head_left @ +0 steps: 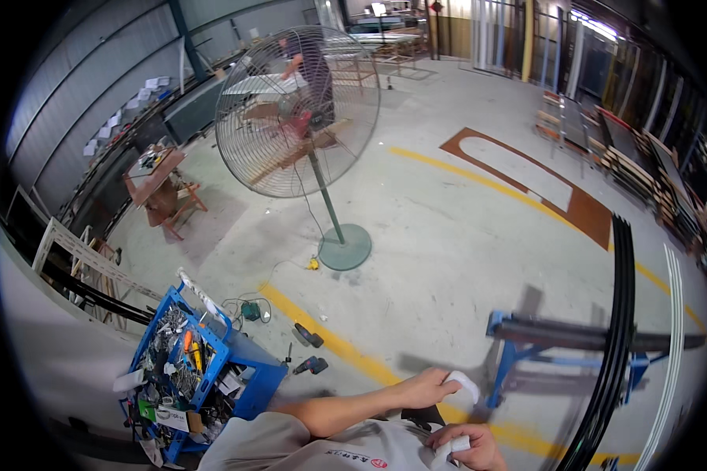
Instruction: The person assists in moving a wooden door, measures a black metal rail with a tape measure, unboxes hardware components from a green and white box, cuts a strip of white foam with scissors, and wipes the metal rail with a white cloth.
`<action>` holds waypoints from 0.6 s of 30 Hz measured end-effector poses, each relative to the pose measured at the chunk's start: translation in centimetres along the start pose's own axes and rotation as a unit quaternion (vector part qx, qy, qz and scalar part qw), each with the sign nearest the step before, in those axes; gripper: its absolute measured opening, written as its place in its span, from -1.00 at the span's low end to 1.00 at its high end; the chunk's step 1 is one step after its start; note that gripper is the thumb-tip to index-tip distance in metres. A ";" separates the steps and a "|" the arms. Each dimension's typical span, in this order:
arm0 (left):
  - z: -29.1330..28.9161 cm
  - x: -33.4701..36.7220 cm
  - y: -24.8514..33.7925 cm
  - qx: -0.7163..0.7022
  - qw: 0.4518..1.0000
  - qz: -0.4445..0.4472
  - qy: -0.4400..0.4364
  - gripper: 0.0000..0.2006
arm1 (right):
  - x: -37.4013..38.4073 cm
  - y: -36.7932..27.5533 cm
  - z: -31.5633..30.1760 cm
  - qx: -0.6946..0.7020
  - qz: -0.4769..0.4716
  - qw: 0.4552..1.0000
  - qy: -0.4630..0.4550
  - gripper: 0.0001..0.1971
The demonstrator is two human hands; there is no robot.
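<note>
Close in front of my body, my left hand [424,388] is closed, with a curved white piece [467,385] held at its thumb and fingers. Nearer the lower edge, my right hand [481,450] is closed on another white, folded-looking piece [452,448]. Both pieces look soft, like cloth or paper, but their exact kind is too small to tell. Whether they are joined I cannot tell. Both hands are above the floor, left of a blue stand [507,357].
Long black profiles [619,314] and white strips [672,345] lie across the stand. A blue tool cart [251,385] full of tools stands left, beside cordless drills [313,365]. Ahead is a large fan [344,246], with a person [316,74] behind it. A brown cut-out sheet [589,212] lies on the floor.
</note>
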State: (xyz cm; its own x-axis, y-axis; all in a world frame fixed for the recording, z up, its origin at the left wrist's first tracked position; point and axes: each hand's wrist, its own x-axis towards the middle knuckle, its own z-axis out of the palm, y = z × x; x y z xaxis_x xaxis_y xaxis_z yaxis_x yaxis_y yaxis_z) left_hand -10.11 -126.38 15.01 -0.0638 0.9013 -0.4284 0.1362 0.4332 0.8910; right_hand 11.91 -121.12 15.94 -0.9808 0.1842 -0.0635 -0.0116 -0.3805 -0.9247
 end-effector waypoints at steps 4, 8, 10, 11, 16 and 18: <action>-10.0 5.0 3.6 0.115 0.993 0.009 -0.003 -0.57 | 11.9 -5.2 -5.8 0.017 0.028 0.999 0.030 -0.72; -17.5 12.0 3.4 0.090 0.992 0.075 0.037 -0.67 | 21.6 -8.0 -10.7 0.023 0.074 0.993 0.088 -0.62; -20.5 14.5 7.7 -0.029 0.995 0.085 0.050 -0.72 | 26.0 -10.0 -12.2 0.030 0.069 0.987 0.141 -0.54; -22.4 15.8 10.3 -0.105 0.992 0.045 0.047 -0.74 | 28.8 -11.6 -12.8 -0.045 0.067 0.980 0.184 -0.45; -32.2 28.2 11.7 -0.070 0.994 0.057 -0.057 -0.71 | 40.4 -12.3 -18.0 -0.256 -0.014 0.909 0.329 -0.38; -34.1 32.5 13.2 -0.059 0.987 0.119 -0.094 -0.72 | 43.2 -13.1 -19.4 -0.242 -0.036 0.865 0.438 -0.35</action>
State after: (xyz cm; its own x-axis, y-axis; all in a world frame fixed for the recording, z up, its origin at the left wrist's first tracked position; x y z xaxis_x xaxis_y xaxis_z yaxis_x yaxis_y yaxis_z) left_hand -44.10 -91.32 17.98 0.1425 0.9659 -0.2161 0.0079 0.2172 0.9761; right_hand -26.55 -90.62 18.08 -0.4554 0.8880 -0.0634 0.2240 0.0454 -0.9735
